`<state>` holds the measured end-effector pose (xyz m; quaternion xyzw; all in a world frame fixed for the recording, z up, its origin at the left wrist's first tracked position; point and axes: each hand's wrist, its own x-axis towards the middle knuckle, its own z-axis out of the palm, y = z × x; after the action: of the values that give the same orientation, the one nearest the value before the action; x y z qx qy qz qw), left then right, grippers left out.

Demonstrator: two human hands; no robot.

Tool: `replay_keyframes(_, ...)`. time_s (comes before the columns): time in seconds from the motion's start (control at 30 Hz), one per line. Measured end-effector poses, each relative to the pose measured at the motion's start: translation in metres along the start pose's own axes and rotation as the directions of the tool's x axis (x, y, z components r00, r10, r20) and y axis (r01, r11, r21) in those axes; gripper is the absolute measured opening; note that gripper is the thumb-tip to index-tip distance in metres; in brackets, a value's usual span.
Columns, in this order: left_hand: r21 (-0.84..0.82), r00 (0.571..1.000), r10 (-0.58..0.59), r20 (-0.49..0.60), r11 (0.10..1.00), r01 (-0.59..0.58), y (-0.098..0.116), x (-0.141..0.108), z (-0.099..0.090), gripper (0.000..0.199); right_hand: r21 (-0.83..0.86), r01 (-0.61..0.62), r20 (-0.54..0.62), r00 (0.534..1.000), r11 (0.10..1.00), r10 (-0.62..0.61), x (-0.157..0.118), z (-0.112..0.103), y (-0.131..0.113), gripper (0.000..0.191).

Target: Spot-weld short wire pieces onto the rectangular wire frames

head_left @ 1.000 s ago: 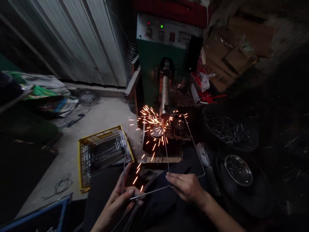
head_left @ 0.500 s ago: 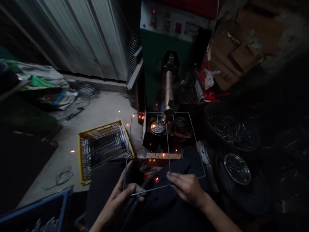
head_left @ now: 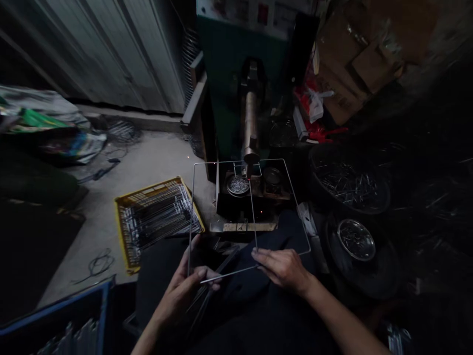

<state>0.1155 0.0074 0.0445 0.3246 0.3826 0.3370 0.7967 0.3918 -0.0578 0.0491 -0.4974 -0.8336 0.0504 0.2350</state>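
My left hand point(head_left: 181, 291) grips the near left corner of a rectangular bent steel wire frame point(head_left: 229, 275), with loose thin rods showing below it. My right hand point(head_left: 283, 268) holds the frame's near edge where a straight cross wire point(head_left: 253, 217) meets it. The cross wire runs away from me to the spot welder's upper electrode point(head_left: 250, 157), whose tip sits at or just above its far end. Under the electrode lies a round metal dish of small wire pieces point(head_left: 238, 185), seen through the frame.
The green spot welder point(head_left: 236, 59) stands straight ahead. A yellow crate of wire frames point(head_left: 155, 222) sits on the concrete floor to the left. Dark tubs of wire pieces point(head_left: 349, 185) and a steel bowl point(head_left: 356, 240) lie right. Cardboard boxes point(head_left: 354, 54) are piled behind them.
The burst of sparks at the electrode has died away, leaving barely a glint. The view has shifted, so the scene sits higher in the picture. Both hands keep hold of the frame.
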Motion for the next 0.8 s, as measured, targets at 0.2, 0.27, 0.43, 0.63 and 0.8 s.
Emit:
replay_keyframes(0.2,0.033,0.996,0.08,0.037,0.996,-0.081,0.023,0.043,0.0,0.101,-0.03,0.003,0.008,1.0,1.0,-0.003,0.033,0.002,0.04,0.036)
replay_keyframes(0.27,0.052,0.988,0.144,0.063,0.988,-0.147,0.038,0.073,-0.003,0.103,-0.079,-0.049,0.011,0.999,0.996,0.05,0.056,0.003,0.062,0.039)
replay_keyframes(0.43,0.046,0.943,0.268,0.199,0.958,-0.282,0.076,0.142,-0.012,0.101,-0.211,-0.241,-0.054,0.971,0.947,0.235,0.117,-0.008,0.112,0.041)
replay_keyframes(0.63,0.016,0.919,0.337,0.206,0.937,-0.348,0.101,0.178,-0.012,0.095,-0.112,-0.299,-0.098,0.952,0.948,0.289,0.151,-0.024,0.147,0.031)
replay_keyframes(0.8,0.023,0.916,0.335,0.22,0.937,-0.348,0.107,0.189,-0.011,0.094,-0.066,-0.324,-0.099,0.943,0.944,0.317,0.156,-0.024,0.157,0.032)
